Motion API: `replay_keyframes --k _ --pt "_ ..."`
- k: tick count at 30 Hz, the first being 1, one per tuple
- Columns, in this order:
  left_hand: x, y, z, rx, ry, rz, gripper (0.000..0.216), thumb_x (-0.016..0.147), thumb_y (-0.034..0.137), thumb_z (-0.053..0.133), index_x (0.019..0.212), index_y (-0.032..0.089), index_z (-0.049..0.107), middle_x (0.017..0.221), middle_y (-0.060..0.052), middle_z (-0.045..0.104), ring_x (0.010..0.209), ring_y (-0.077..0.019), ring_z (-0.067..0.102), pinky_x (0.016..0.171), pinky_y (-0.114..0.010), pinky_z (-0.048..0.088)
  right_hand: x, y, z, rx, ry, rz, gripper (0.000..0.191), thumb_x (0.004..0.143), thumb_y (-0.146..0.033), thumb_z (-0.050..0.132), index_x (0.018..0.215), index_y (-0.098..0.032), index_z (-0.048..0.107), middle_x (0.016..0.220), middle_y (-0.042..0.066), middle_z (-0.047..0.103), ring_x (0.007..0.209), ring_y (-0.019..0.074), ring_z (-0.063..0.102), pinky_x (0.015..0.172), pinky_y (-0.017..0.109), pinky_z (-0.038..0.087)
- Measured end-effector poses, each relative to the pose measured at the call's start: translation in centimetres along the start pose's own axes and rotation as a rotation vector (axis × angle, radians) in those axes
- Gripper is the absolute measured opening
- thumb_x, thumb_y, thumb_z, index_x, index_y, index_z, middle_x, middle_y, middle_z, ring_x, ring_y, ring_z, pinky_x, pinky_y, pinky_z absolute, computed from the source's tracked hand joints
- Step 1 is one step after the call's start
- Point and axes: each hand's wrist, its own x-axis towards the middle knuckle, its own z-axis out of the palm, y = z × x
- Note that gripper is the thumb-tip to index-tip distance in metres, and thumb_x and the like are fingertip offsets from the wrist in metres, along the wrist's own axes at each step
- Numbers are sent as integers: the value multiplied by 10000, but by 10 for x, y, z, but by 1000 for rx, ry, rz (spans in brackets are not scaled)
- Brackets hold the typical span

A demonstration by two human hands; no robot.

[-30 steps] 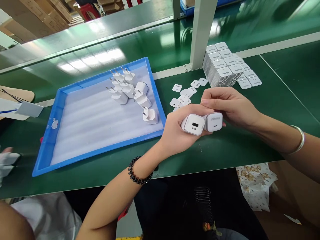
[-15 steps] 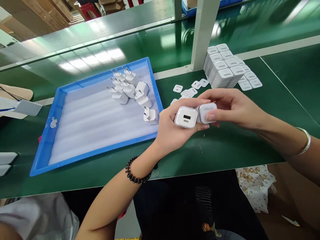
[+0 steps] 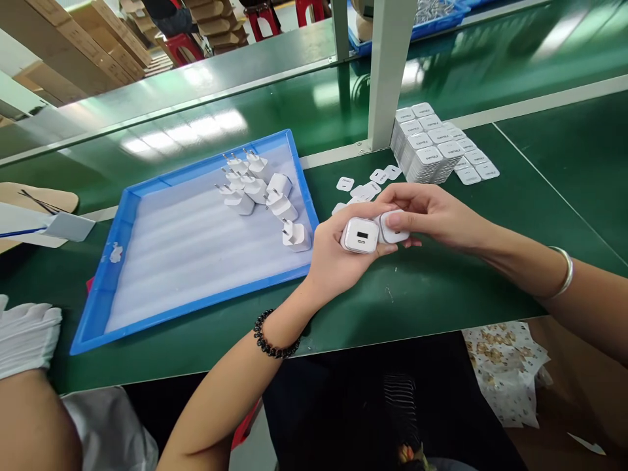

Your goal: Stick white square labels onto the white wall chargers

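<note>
My left hand (image 3: 338,265) is closed around a white plug charger (image 3: 360,237), its face with a wide dark slot and a small slot turned up. Right beside it, a second white charger (image 3: 394,237) sits between my two hands. My right hand (image 3: 441,212) grips that second one, thumb pressed on its face and fingers curled behind. Whether a thin cover lies under the thumb I cannot tell. Just beyond my hands lie loose white face plates (image 3: 366,191) with small slots. To the left, several white plug chargers (image 3: 255,190) stand in a blue tray (image 3: 206,303), pins upward.
Behind my right hand rises a tall stack of white printed plates (image 3: 426,156), with more plates (image 3: 475,163) flat beside it. A pale post (image 3: 387,85) stands at the bench's back. A co-worker's gloved hand (image 3: 29,333) rests at the left edge.
My right thumb has shifted on the second charger, and a dark slot now shows by it. A co-worker's white-gloved hand has come in at the left. The whole view has shifted slightly.
</note>
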Motion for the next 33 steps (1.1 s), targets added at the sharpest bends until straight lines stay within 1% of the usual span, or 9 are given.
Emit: replay_keyframes --k 3,6,10,15,20,22,25,29,33 --pt "6 0 -4 -118 81 -119 371 680 311 924 992 214 749 927 -16 785 830 -186 740 757 -312 593 5 4 -3 70 20 -20 404 905 -594 686 879 -192 654 613 -16 574 533 131 579 464 244 449" --pt "14 0 -10 -232 244 -224 422 579 294 965 934 215 751 950 -4 779 855 -175 720 736 -280 584 10 9 -11 22 109 42 377 923 -567 662 875 -193 647 637 -5 586 579 135 585 540 267 477" --pt "20 3 -18 -364 328 -365 433 566 307 951 931 203 741 889 -18 763 802 -177 705 690 -286 570 12 16 -24 -428 197 71 336 857 -456 733 1066 -195 702 711 -1 610 651 155 545 623 309 435" --pt "20 2 -21 -452 369 -451 366 620 273 913 919 185 722 829 0 735 708 -134 659 604 -256 499 14 32 -19 -890 63 -99 423 812 -470 759 1131 -196 713 878 41 625 760 196 553 666 313 402" --pt "20 2 -19 -481 385 -471 395 598 264 929 915 168 712 828 16 734 692 -121 655 625 -256 494 20 43 -5 -1106 56 -106 177 917 -352 601 936 -184 655 745 40 596 711 212 554 618 303 330" --pt "20 4 -18 -469 370 -481 397 588 269 934 897 160 710 825 15 733 679 -115 649 634 -258 500 21 43 -5 -1106 78 -106 191 946 -313 523 814 -192 591 706 46 586 660 207 528 604 315 308" --pt "18 4 -16 -426 360 -479 453 564 270 941 939 171 708 849 11 737 721 -134 667 694 -284 535 20 39 -11 -1088 148 -91 178 957 -263 453 837 -196 567 678 47 608 602 201 527 590 323 332" --pt "14 0 -13 -248 341 -352 458 572 225 937 967 193 707 954 -2 743 867 -164 688 786 -301 559 12 26 -21 -888 254 -48 255 953 -245 478 1173 -173 585 758 38 733 651 202 658 668 322 488" --pt "11 -5 -13 11 251 -109 371 644 185 903 958 208 707 1056 -14 750 988 -180 688 874 -308 554 6 12 -24 -783 381 5 188 936 -262 536 1084 -214 641 728 30 758 711 228 720 723 358 547"
